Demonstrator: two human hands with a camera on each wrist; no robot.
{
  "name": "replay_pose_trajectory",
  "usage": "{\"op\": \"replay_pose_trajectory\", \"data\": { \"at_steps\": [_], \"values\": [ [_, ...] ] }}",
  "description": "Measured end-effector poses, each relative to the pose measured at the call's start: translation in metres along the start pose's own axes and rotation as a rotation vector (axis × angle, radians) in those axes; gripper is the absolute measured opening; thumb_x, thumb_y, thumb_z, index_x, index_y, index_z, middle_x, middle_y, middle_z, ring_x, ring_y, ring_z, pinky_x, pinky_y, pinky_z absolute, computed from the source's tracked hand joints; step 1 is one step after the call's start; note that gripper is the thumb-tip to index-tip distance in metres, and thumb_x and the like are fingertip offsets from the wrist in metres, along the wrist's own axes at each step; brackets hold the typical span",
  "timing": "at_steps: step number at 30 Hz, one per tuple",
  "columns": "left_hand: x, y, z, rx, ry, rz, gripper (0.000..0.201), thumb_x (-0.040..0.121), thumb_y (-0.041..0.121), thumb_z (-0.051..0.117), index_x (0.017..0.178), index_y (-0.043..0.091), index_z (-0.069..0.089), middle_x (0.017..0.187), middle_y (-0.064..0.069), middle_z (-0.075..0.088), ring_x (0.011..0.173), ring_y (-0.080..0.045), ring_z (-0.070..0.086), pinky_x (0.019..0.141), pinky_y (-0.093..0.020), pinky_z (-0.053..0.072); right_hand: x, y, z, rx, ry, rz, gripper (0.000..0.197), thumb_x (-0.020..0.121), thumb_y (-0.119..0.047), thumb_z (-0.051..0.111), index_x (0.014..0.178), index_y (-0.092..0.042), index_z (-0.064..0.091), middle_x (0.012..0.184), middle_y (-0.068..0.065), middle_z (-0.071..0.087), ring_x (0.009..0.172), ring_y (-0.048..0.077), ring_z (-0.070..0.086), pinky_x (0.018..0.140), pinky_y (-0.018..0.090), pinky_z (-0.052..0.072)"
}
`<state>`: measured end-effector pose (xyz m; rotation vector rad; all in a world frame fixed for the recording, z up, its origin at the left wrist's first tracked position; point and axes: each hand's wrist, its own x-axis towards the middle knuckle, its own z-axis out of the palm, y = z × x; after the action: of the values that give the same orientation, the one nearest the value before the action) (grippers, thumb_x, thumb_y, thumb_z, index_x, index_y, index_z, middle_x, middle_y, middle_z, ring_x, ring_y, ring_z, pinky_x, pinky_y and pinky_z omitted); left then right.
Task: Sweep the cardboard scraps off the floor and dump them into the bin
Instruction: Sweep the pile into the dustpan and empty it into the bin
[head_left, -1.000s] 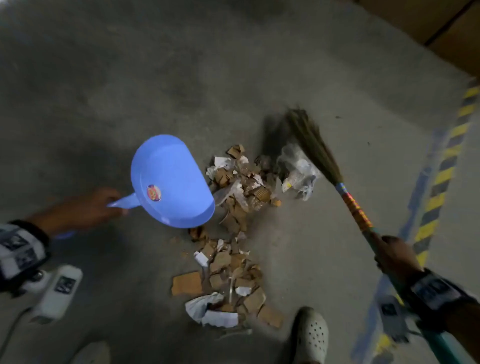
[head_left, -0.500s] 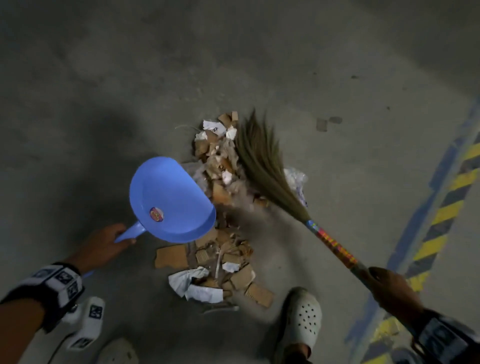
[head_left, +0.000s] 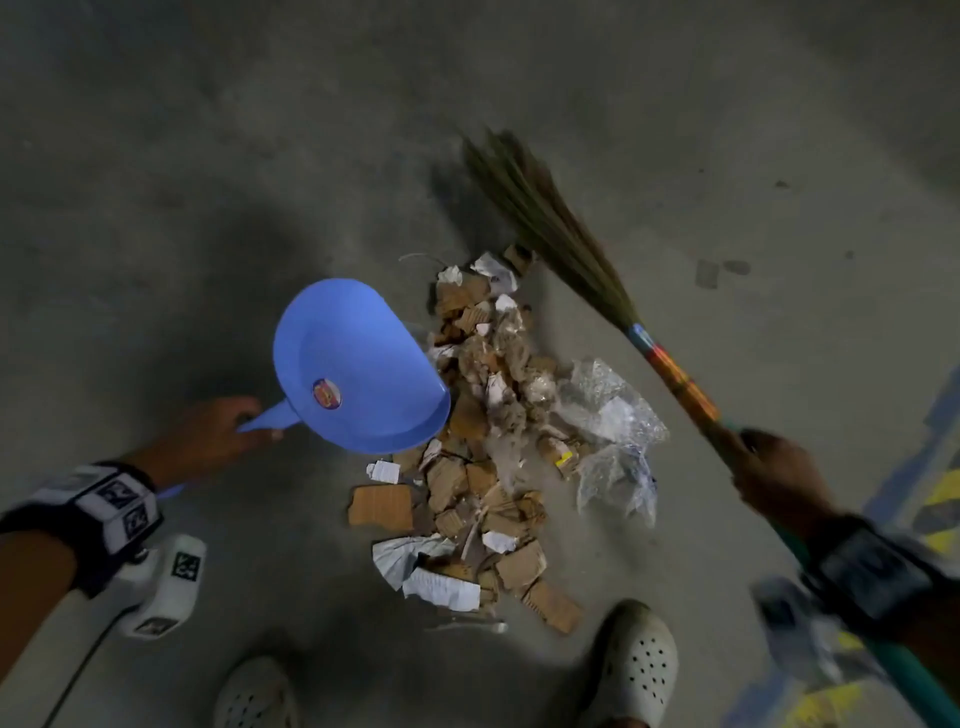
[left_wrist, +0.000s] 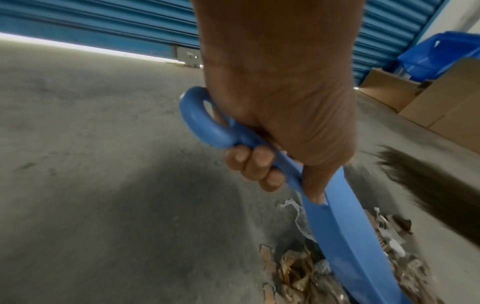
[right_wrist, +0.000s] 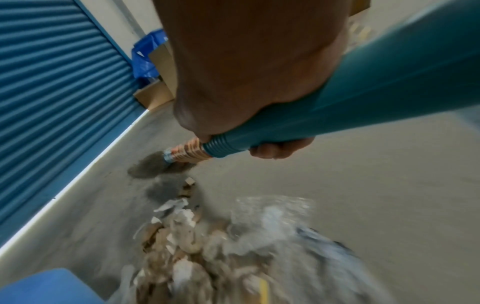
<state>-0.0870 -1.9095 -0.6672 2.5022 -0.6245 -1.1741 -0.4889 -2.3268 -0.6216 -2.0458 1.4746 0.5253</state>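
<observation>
While each grip (head_left: 779, 470) wraps its handle, broom (head_left: 550, 228) bristles up-left, dustpan (head_left: 358, 369) mouth toward scraps (head_left: 483, 415).

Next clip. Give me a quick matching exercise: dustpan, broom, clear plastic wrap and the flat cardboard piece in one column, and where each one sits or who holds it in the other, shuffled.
Things:
1. dustpan
2. broom
3. clear plastic wrap
4. flat cardboard piece

Places:
A. held by the right hand, bristles beyond the far end of the pile
B. on the floor at the pile's right edge
C. held by the left hand, at the pile's left edge
D. on the floor, nearer the person than the dustpan, at the pile's left edge

Pairs: 1-C, 2-A, 3-B, 4-D
</observation>
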Motion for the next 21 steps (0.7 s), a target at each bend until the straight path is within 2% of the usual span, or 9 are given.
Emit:
{"op": "replay_pose_trajectory", "data": {
  "at_steps": [5, 8, 10, 13, 15, 17, 18, 20, 21],
  "values": [
    [0.023, -0.016, 0.021, -0.015, 0.03, -0.033, 0.03, 0.083, 0.033, 0.072, 0.084, 0.003, 0.065, 0.072, -0.015, 0.063, 0.066, -0.026, 0.058, 0.056, -0.031, 0.041, 0.074, -0.085, 0.044, -0.081, -0.087, -0.108, 0.069, 0.09, -0.067, 0.04, 0.062, -0.007, 0.058, 0.064, 0.017, 0.064, 0.066, 0.033, 0.064, 0.063, 0.032, 0.046],
    [0.035, -0.027, 0.027, 0.07, 0.018, 0.076, 0.042, 0.087, 0.031, 0.068, 0.125, 0.014, 0.062, 0.118, -0.011, 0.065, 0.105, -0.029, 0.061, 0.083, -0.039, 0.046, 0.06, -0.081, 0.065, -0.167, -0.113, -0.129, 0.066, 0.09, -0.069, 0.037, 0.062, -0.011, 0.054, 0.073, 0.019, 0.065, 0.075, 0.035, 0.066, 0.067, 0.033, 0.049],
    [0.043, -0.032, 0.026, 0.131, -0.013, 0.116, 0.044, 0.091, 0.02, 0.065, 0.134, 0.018, 0.054, 0.127, -0.01, 0.061, 0.115, -0.03, 0.057, 0.085, -0.035, 0.041, 0.031, -0.055, 0.073, -0.218, -0.124, -0.103, 0.064, 0.089, -0.071, 0.033, 0.065, -0.014, 0.052, 0.078, 0.018, 0.064, 0.075, 0.034, 0.064, 0.07, 0.035, 0.052],
    [0.05, -0.039, 0.02, 0.14, -0.078, 0.24, 0.036, 0.088, 0.014, 0.067, 0.122, 0.024, 0.063, 0.122, -0.014, 0.064, 0.114, -0.031, 0.059, 0.086, -0.033, 0.04, -0.026, -0.007, 0.082, -0.309, -0.084, -0.038, 0.059, 0.088, -0.071, 0.03, 0.069, -0.019, 0.051, 0.076, 0.008, 0.06, 0.07, 0.028, 0.057, 0.061, 0.031, 0.043],
    [0.043, -0.037, 0.011, 0.165, -0.1, 0.338, 0.04, 0.08, 0.032, 0.066, 0.12, 0.031, 0.064, 0.122, -0.014, 0.062, 0.115, -0.027, 0.055, 0.092, -0.033, 0.038, -0.073, 0.024, 0.09, -0.279, -0.03, -0.016, 0.061, 0.086, -0.072, 0.027, 0.07, -0.019, 0.051, 0.067, 0.004, 0.058, 0.064, 0.026, 0.056, 0.054, 0.031, 0.038],
    [0.04, -0.043, 0.003, 0.175, -0.136, 0.405, 0.054, 0.069, 0.043, 0.061, 0.116, 0.018, 0.068, 0.122, -0.015, 0.061, 0.116, -0.027, 0.055, 0.094, -0.032, 0.036, -0.123, 0.053, 0.1, -0.191, 0.053, 0.005, 0.064, 0.081, -0.075, 0.024, 0.068, -0.017, 0.049, 0.058, 0.003, 0.055, 0.056, 0.024, 0.056, 0.049, 0.033, 0.039],
    [0.033, -0.041, -0.003, 0.157, -0.163, 0.435, 0.052, 0.066, 0.047, 0.061, 0.113, 0.026, 0.069, 0.121, -0.013, 0.062, 0.115, -0.025, 0.057, 0.094, -0.03, 0.037, -0.148, 0.067, 0.108, -0.14, 0.073, 0.032, 0.067, 0.08, -0.078, 0.023, 0.068, -0.018, 0.049, 0.056, 0.004, 0.054, 0.054, 0.024, 0.056, 0.049, 0.035, 0.042],
    [0.018, -0.043, -0.02, 0.143, -0.228, 0.45, 0.036, 0.064, 0.058, 0.06, 0.099, 0.057, 0.065, 0.116, 0.001, 0.063, 0.111, -0.001, 0.059, 0.094, -0.019, 0.039, -0.196, 0.089, 0.122, -0.079, 0.11, 0.098, 0.076, 0.078, -0.086, 0.015, 0.07, -0.019, 0.05, 0.053, 0.004, 0.053, 0.05, 0.023, 0.054, 0.048, 0.036, 0.043],
    [0.021, -0.057, -0.03, 0.18, -0.214, 0.43, 0.035, 0.065, 0.064, 0.062, 0.099, 0.054, 0.067, 0.115, 0.003, 0.062, 0.108, 0.01, 0.056, 0.095, -0.012, 0.038, -0.213, 0.096, 0.129, -0.039, 0.138, 0.139, 0.079, 0.075, -0.088, 0.01, 0.071, -0.02, 0.052, 0.053, 0.003, 0.053, 0.048, 0.021, 0.053, 0.047, 0.034, 0.04]
  ]
}}
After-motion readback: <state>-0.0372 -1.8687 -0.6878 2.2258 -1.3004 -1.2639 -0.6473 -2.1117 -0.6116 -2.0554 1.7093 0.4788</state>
